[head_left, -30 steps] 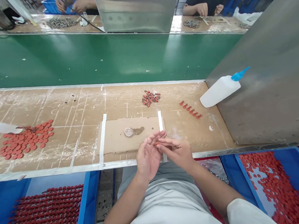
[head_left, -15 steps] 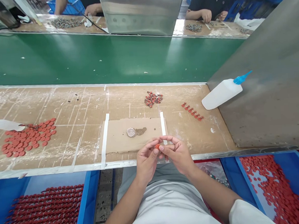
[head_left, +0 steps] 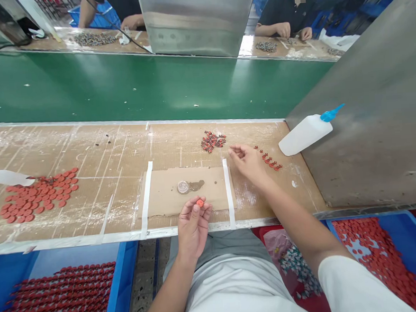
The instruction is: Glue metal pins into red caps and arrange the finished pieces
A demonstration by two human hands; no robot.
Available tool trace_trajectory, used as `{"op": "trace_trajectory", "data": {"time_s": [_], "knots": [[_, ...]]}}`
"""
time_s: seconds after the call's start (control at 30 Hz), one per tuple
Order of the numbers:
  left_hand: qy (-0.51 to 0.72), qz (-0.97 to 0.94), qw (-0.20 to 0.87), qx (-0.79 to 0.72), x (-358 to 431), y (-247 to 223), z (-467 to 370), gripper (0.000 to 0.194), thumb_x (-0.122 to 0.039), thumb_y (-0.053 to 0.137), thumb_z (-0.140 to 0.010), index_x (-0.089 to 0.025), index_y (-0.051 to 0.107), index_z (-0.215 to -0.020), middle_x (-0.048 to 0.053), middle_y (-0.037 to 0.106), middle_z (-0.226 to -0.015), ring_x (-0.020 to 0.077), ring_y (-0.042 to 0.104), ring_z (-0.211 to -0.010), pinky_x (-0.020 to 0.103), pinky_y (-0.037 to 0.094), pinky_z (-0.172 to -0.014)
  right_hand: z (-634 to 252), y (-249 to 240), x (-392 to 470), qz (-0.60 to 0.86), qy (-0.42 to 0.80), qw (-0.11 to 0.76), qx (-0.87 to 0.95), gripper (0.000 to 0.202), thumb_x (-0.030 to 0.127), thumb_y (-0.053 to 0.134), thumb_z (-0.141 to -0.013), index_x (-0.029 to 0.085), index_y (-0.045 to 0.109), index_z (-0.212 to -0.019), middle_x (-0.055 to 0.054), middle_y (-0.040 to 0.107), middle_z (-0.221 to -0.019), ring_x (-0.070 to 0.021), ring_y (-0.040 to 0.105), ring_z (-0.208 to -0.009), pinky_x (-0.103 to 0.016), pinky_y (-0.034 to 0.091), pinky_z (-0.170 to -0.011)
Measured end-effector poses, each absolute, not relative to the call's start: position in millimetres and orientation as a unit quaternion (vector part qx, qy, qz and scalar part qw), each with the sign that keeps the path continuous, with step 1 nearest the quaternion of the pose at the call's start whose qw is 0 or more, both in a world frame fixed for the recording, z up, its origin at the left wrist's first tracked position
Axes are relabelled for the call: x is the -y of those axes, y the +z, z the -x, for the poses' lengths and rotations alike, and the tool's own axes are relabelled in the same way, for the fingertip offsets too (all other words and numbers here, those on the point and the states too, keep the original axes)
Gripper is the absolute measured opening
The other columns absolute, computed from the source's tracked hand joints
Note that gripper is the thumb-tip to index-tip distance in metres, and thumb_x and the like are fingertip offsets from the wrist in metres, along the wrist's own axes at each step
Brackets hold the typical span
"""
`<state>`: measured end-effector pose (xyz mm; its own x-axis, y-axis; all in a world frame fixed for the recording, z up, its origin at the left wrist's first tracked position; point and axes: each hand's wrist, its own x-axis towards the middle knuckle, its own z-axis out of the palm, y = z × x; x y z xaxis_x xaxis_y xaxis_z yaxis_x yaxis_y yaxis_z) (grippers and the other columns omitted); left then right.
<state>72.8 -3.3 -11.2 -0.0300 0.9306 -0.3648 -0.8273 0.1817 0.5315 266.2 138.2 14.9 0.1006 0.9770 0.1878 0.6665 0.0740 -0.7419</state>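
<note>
Over the front of the cardboard pad (head_left: 168,201), my left hand (head_left: 192,226) pinches a small round red disc (head_left: 200,202) between thumb and fingers. My right hand (head_left: 247,163) is apart from it, reaching across the table with fingers loosely bent and nothing visible in them. Its fingertips are just right of a small pile of red-and-dark metal-looking parts (head_left: 213,141). Behind that hand runs a slanting row of red discs with small parts attached (head_left: 271,162), partly covered by it. A small round dish (head_left: 183,187) sits on the pad beside a wet brown stain.
Many red discs (head_left: 40,196) lie at the left beside a white bottle (head_left: 5,177). A white bottle with blue nozzle (head_left: 306,134) leans toward the metal panel (head_left: 372,116). Blue bins (head_left: 129,275) stand below the table edge. Co-workers' hands are across the green strip (head_left: 110,86).
My right hand has left my left hand and moved forward and right toward the parts pile. My left hand has shifted slightly left, keeping the red disc.
</note>
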Motion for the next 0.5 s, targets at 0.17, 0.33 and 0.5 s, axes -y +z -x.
{"op": "trace_trajectory", "data": {"time_s": [0.17,0.33,0.5], "knots": [[0.627,-0.073,0.696,-0.343,11,-13,-70,0.018,-0.023,0.071,-0.077,-0.020,0.069,-0.094,0.003,0.070,-0.098,0.0084,0.065,-0.080,0.028,0.051,-0.089,-271,8,-217,0.705,0.123,0.239,0.657,0.037,0.043,0.055,-0.085,0.018,0.067,-0.109,-0.009,0.071,-0.098,-0.0222,0.065,-0.088,-0.033,0.048,-0.079],[0.632,-0.067,0.685,-0.355,17,-16,-61,0.018,-0.022,0.071,-0.077,-0.019,0.069,-0.095,0.003,0.070,-0.099,0.0081,0.065,-0.081,0.029,0.052,-0.091,-270,-4,-250,0.717,0.154,0.170,0.658,0.023,0.037,0.058,-0.084,0.022,0.071,-0.096,-0.006,0.072,-0.092,-0.0184,0.064,-0.080,-0.029,0.047,-0.074],[0.634,-0.072,0.682,-0.357,17,-17,-53,0.017,-0.020,0.070,-0.077,-0.019,0.069,-0.094,0.003,0.070,-0.100,0.0078,0.065,-0.081,0.029,0.052,-0.091,-273,-2,-262,0.709,0.175,0.154,0.666,0.015,0.031,0.062,-0.081,0.019,0.072,-0.084,-0.005,0.072,-0.085,-0.0152,0.062,-0.074,-0.027,0.046,-0.070]]}}
